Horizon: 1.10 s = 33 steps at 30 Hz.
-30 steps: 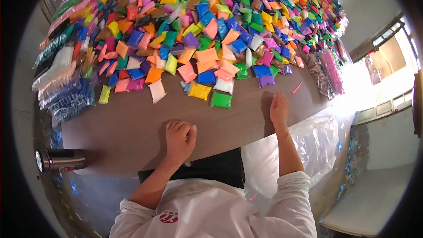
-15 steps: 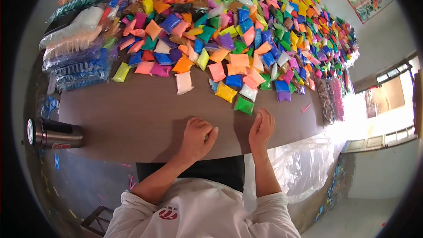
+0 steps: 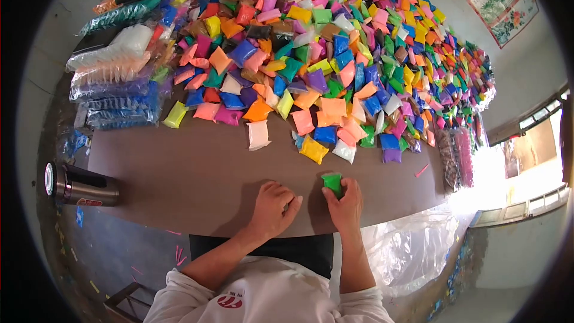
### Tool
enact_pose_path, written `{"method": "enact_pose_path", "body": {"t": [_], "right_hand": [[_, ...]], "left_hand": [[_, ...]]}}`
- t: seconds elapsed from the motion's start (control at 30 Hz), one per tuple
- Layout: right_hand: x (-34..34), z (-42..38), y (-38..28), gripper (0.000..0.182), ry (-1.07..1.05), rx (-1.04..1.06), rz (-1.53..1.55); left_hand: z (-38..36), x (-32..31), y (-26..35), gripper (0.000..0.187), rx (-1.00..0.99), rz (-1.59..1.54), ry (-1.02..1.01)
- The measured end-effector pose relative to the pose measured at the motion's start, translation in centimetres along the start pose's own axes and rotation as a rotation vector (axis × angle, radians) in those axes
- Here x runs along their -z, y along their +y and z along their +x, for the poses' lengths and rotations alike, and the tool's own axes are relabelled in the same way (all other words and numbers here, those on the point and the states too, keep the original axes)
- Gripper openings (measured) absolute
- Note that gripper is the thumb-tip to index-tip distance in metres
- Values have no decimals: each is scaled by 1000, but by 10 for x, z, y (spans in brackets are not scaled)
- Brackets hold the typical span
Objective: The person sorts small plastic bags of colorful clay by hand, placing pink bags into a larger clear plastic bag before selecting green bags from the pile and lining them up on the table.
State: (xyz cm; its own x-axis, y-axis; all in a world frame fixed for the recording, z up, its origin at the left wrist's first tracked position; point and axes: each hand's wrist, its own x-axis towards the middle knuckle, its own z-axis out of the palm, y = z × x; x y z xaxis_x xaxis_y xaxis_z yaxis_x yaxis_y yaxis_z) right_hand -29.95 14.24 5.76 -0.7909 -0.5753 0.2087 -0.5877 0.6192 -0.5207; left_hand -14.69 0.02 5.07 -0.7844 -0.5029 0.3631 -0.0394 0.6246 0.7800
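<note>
Since half a second ago our right hand has pulled the green packet from the pile's edge to the near tabletop, fingers closed on it; left hand rests loosely curled, empty, beside it.

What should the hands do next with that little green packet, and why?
Probably bring the left hand over to help hold the green packet. The right hand grips it just above the table edge, close to the body, apart from the big pile of coloured packets. The left hand rests curled and empty right beside it, so it looks ready to join in.
</note>
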Motion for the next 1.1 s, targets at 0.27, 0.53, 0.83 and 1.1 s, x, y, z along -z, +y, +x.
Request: {"method": "enact_pose_path", "body": {"t": [0.27, 0.53, 0.83, 1.1], "right_hand": [[-10, -8, -28, 48, -189, -307, 848], [-25, -1, -55, 37, -379, -362, 1320], [-35, -10, -27, 40, -400, -343, 1501], [-35, -16, -34, 27, -359, -261, 1361]], "left_hand": [[1, 5, 4, 27, -14, -12, -98], [-5, -1, -5, 28, -15, -39, -9], [0, 6, 0, 26, 39, -122, -52], [-7, 5, -10, 30, -32, -124, -79]]}}
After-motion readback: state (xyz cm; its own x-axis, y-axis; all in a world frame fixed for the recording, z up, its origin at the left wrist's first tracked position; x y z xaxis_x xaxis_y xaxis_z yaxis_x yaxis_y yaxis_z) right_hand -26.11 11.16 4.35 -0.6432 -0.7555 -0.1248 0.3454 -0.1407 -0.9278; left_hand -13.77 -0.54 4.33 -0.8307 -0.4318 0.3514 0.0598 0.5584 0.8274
